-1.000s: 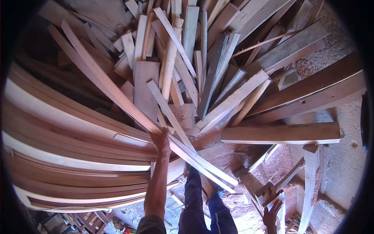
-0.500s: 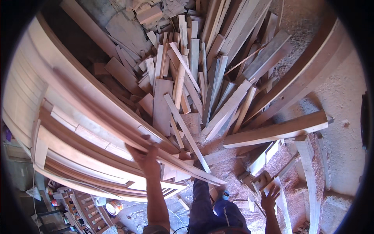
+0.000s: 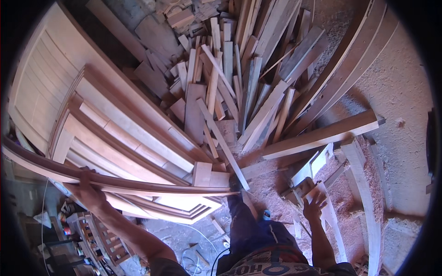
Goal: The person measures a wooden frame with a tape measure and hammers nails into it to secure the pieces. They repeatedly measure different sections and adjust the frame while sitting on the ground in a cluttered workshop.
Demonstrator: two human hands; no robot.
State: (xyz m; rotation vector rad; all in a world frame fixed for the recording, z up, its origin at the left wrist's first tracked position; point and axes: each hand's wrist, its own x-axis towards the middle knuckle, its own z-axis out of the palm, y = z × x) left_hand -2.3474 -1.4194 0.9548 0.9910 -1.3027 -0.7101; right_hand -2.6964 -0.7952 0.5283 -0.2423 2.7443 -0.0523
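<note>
My left hand is closed around a long, slightly bowed-looking wooden moulding strip. The strip lies crosswise over the near part of a pale panelled wooden door, its right end close to my leg. Off to the right, my right hand has its fingers spread and grips nothing that I can see. It hovers over or rests on pieces of wood beside a white board with cut-outs; contact is hard to tell.
Ahead, a big heap of wood offcuts leans and lies in all directions. A thick beam lies at the right, with sawdust around it. Long boards stand at the far right. A slatted wooden piece lies lower left.
My left hand has moved left and down, swinging the moulding strip off its slanted position to lie more crosswise, uncovering more of the door. My right hand has shifted slightly up with fingers still spread.
</note>
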